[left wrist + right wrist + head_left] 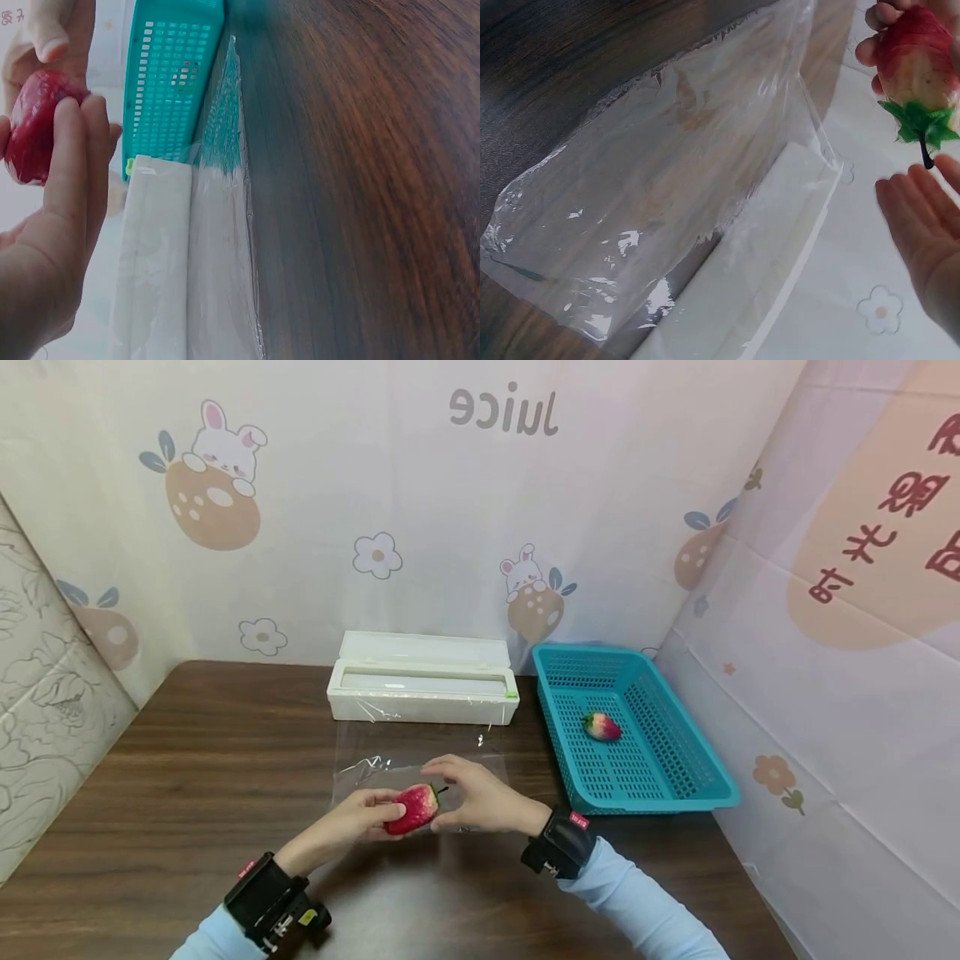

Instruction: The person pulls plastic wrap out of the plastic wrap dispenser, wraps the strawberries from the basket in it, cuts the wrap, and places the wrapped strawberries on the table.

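Note:
My left hand (367,817) pinches a red strawberry (415,808) between thumb and fingers, above a sheet of clear plastic wrap (367,772). The berry's green leaves and dark stem (922,131) point toward my right hand (483,797). That hand is beside the stem end with its fingers apart and nothing in them; in the right wrist view a gap shows between the fingertips and the stem. The wrap comes out of a white dispenser box (423,706) whose lid is raised. In the left wrist view the wrap's front edge (251,255) stands above the tabletop.
A turquoise mesh basket (555,735) stands right of the dispenser, with another strawberry (602,727) lying in it. Printed cloth walls (442,485) border the brown wooden table (187,777) at the back and sides.

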Motion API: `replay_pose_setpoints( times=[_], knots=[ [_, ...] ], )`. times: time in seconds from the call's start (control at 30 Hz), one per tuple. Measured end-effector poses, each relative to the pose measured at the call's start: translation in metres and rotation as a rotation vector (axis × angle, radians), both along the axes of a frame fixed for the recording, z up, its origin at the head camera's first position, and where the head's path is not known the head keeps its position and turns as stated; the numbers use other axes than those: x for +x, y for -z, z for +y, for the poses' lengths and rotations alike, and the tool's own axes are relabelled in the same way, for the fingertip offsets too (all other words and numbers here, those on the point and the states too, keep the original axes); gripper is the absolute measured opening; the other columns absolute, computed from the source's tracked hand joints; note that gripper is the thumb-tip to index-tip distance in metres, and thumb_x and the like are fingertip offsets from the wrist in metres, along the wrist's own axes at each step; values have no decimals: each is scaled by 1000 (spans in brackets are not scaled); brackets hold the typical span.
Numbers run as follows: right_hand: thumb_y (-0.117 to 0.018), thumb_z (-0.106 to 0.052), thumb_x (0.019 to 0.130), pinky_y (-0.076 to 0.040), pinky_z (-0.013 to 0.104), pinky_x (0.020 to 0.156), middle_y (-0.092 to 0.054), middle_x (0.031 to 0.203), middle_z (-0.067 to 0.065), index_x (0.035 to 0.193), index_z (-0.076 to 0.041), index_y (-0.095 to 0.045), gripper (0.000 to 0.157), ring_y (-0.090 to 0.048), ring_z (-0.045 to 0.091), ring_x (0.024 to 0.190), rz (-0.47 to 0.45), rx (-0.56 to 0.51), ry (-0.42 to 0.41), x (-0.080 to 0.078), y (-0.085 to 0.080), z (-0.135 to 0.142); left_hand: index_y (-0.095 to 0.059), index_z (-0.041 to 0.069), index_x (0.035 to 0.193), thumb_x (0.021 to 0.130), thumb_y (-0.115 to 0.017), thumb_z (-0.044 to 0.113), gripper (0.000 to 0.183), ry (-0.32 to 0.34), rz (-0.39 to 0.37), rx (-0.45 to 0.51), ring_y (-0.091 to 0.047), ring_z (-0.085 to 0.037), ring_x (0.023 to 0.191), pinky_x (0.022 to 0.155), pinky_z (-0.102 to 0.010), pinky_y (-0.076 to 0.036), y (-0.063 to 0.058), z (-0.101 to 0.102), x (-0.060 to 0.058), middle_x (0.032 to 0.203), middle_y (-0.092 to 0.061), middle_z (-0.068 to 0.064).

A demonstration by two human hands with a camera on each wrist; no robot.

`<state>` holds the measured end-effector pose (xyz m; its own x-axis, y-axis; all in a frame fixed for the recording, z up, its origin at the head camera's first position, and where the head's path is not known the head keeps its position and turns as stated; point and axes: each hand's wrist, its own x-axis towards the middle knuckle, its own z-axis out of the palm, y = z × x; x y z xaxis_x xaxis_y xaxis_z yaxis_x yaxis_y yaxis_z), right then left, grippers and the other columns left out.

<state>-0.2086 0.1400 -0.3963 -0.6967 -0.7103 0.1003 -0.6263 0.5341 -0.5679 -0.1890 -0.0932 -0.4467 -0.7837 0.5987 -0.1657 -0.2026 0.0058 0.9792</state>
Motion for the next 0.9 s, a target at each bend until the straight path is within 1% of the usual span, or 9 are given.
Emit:
replay_pose_setpoints(
  times=[0.07,0.17,0.27,0.37,0.47,0.53,0.6,0.77,0.9],
  knots=[
    [-79,-26,71,-46,26,91,-53,125,3,126,-7,-51,64,-53,16,112,64,32,-44,2,1,-3,-35,-19,127,91,-52,18,54,23,-11,18,-64,-16,89,81,-30,-52,1,0,0,107,-61,-14],
    [-78,-26,72,-46,22,90,-57,118,1,120,-9,-56,56,-55,12,108,126,41,-68,5,3,-6,-36,-19,126,92,-52,18,53,33,-17,16,-65,-17,88,80,-29,-52,2,0,0,105,-62,-12],
    [-78,-25,72,-46,19,88,-60,112,-2,115,-11,-60,49,-56,7,104,157,26,-62,5,6,-7,-36,-18,127,92,-52,19,53,41,-20,-1,-64,-17,90,83,-30,-52,1,-1,-2,108,-60,-14],
    [-79,-25,71,-47,16,84,-61,110,-2,113,-11,-60,48,-57,6,99,140,0,-31,4,9,-6,-35,-15,131,92,-54,19,55,50,14,-39,-62,-17,95,85,-33,-51,-2,-4,-4,116,-56,-19],
    [-78,-24,72,-48,15,81,-61,110,1,114,-10,-59,48,-58,7,96,90,-33,29,1,12,-5,-37,-10,132,89,-58,18,56,37,152,-116,-60,-20,99,84,-35,-51,-7,-6,-7,124,-50,-25],
    [-77,-24,73,-49,16,79,-62,110,2,114,-9,-59,47,-59,8,95,47,-56,81,-2,14,-3,-41,-8,130,86,-63,17,55,9,253,-168,-61,-24,99,80,-35,-53,-10,-6,-10,126,-47,-27],
    [-77,-24,73,-51,20,79,-61,110,3,115,-9,-59,48,-60,10,95,17,-67,125,-4,16,-1,-46,-7,127,83,-66,14,53,-28,355,-222,-63,-27,97,75,-33,-54,-12,-3,-13,124,-49,-29],
    [-76,-24,74,-53,32,79,-61,112,5,116,-8,-59,49,-60,14,96,-18,-65,160,-9,20,4,-56,-2,119,77,-71,8,46,-117,506,-369,-67,-23,85,63,-23,-53,-10,8,-19,107,-62,-23],
    [-76,-25,74,-52,27,78,-62,112,5,116,-7,-59,49,-60,13,96,-6,-2,170,-15,23,6,-62,0,111,75,-73,9,38,-148,579,-478,-66,-17,79,61,-20,-51,-5,18,-28,101,-65,-15]
  ],
)
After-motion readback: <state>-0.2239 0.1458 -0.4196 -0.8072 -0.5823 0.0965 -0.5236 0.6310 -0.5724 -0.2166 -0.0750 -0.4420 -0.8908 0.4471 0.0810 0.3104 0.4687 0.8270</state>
